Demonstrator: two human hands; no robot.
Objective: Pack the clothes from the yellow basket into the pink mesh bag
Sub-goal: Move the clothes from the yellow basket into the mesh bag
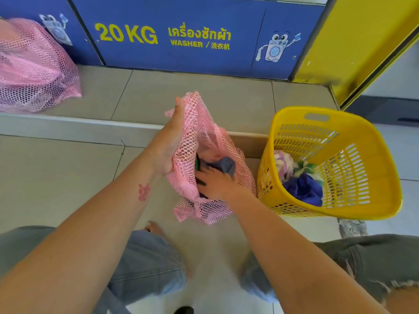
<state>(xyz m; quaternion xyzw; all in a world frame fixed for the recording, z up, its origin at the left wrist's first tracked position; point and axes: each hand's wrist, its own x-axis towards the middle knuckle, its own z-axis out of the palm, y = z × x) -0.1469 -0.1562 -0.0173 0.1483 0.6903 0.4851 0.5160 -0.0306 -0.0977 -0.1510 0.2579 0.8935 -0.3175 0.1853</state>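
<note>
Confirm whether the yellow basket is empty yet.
No: the basket holds a blue garment and a pale floral one, while the right hand pushes a grey piece into the mesh bag.

left hand (172,141) holds pink mesh bag (210,137) open; right hand (217,182) inside.

Bare forearms, a red mark (144,191) on the left one, perhaps a stamp, and frayed grey denim shorts (371,259).
</note>
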